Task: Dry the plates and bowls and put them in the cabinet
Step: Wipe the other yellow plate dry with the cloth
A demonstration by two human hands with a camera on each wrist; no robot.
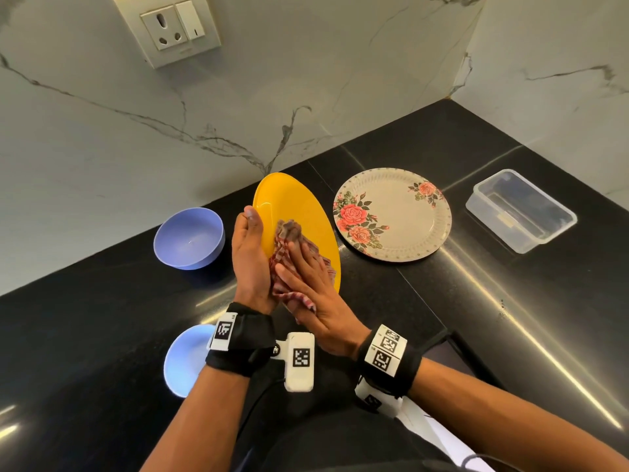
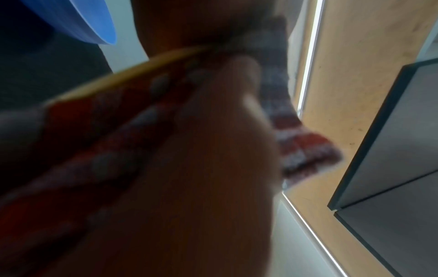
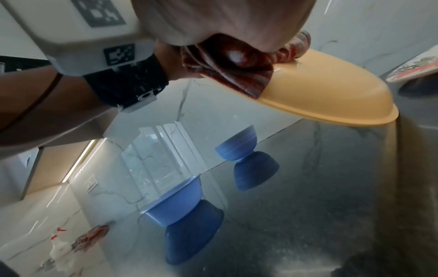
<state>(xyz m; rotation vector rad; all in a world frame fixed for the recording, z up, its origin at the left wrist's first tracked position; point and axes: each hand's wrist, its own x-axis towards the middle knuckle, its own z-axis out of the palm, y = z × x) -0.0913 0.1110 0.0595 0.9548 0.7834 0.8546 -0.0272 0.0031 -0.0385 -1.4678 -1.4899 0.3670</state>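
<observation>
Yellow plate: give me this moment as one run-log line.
step: drying | yellow plate: tilted, off the counter | left hand: holds plate edge | right hand: presses checked cloth on plate | floral plate, two blue bowls: on counter

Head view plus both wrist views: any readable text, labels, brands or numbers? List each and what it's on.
No readable words, brands or numbers in any view.
Wrist bands: black-and-white square code markers only, no letters.
White wrist camera housing: another code marker, no text.
Wall socket plate: no legible marking.
Clear plastic container: pale patch inside, too small to read.
Floral plate: rose pattern only.
</observation>
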